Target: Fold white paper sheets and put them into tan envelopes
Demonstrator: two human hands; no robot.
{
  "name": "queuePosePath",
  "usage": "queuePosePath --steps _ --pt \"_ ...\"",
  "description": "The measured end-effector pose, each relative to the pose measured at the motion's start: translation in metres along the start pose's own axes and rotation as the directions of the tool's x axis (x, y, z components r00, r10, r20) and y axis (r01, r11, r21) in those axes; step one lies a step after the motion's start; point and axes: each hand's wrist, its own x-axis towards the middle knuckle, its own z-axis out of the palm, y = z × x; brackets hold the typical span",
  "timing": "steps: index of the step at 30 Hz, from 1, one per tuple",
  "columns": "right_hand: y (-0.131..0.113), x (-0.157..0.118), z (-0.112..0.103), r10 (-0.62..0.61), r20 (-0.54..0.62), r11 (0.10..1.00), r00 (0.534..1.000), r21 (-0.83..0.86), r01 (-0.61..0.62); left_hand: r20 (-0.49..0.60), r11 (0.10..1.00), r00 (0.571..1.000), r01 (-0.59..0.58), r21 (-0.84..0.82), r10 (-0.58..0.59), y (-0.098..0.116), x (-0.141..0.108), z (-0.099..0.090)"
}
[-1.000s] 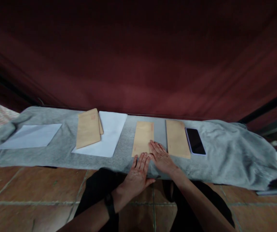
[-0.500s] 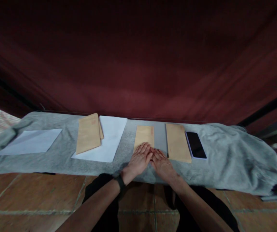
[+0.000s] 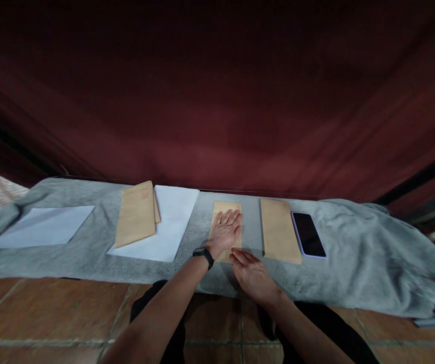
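A brown envelope (image 3: 221,206) lies flat on the grey cloth in the middle. Across it rests my left hand (image 3: 225,231), palm down with fingers apart, a dark watch on the wrist. My right hand (image 3: 252,273) is lower, its fingertips on the envelope's lower right edge, the fingers stretched out and holding nothing. To the right are more brown envelopes (image 3: 280,230), beside a phone (image 3: 309,235) with a dark screen. Two brown envelopes (image 3: 136,215) lie on white paper (image 3: 172,222) to the left.
The grey cloth (image 3: 361,253) covers a long, narrow surface. Another white sheet (image 3: 45,226) lies at its far left. A dark red upright surface (image 3: 217,101) stands behind it. Tiled floor (image 3: 50,313) and the person's legs show below.
My left hand has moved up the envelope, away from my right hand. My right hand has shifted down to the envelope's lower right part. The view has shifted slightly.
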Motion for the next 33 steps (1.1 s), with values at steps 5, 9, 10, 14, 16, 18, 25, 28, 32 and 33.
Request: queuePosePath --steps 5,9,10,14,16,18,25,28,32,33 --pt "0.008 -0.002 -0.002 0.022 -0.004 0.988 1.0 0.152 -0.022 -0.055 0.998 0.997 -0.057 0.028 0.059 -0.002 -0.018 0.005" --pt "0.016 -0.005 -0.006 0.024 0.03 0.955 0.999 0.294 -0.032 -0.079 0.994 0.992 -0.09 0.054 0.094 0.0 -0.033 0.006" --pt "0.017 -0.006 -0.008 0.017 0.033 0.946 0.999 0.322 -0.026 -0.08 0.994 0.992 -0.094 0.058 0.099 0.001 -0.036 0.006" --pt "0.021 -0.005 -0.015 -0.014 0.027 0.911 1.0 0.413 0.002 -0.05 0.994 0.994 -0.097 0.057 0.1 0.004 -0.053 0.006" --pt "0.021 -0.005 -0.017 -0.008 0.022 0.893 1.0 0.449 -0.002 -0.031 0.995 0.996 -0.086 0.045 0.088 0.006 -0.063 0.008" --pt "0.022 -0.004 -0.016 0.026 0.009 0.884 1.0 0.467 -0.028 -0.027 0.996 0.996 -0.085 0.038 0.086 0.008 -0.074 0.009" --pt "0.028 -0.001 -0.008 0.23 -0.081 0.837 0.97 0.525 -0.155 -0.005 0.98 0.981 -0.192 0.043 0.193 0.02 -0.111 -0.002" --pt "0.031 0.001 -0.007 0.249 -0.114 0.803 0.962 0.579 -0.139 0.016 0.964 0.964 -0.265 0.025 0.265 0.024 -0.122 -0.012" --pt "0.031 0.004 0.004 0.224 -0.073 0.833 0.972 0.532 -0.152 0.032 0.947 0.947 -0.321 0.012 0.321 0.028 -0.13 -0.017" --pt "0.03 0.004 0.008 0.208 -0.064 0.857 0.976 0.492 -0.151 0.028 0.945 0.944 -0.328 0.012 0.327 0.028 -0.132 -0.016"
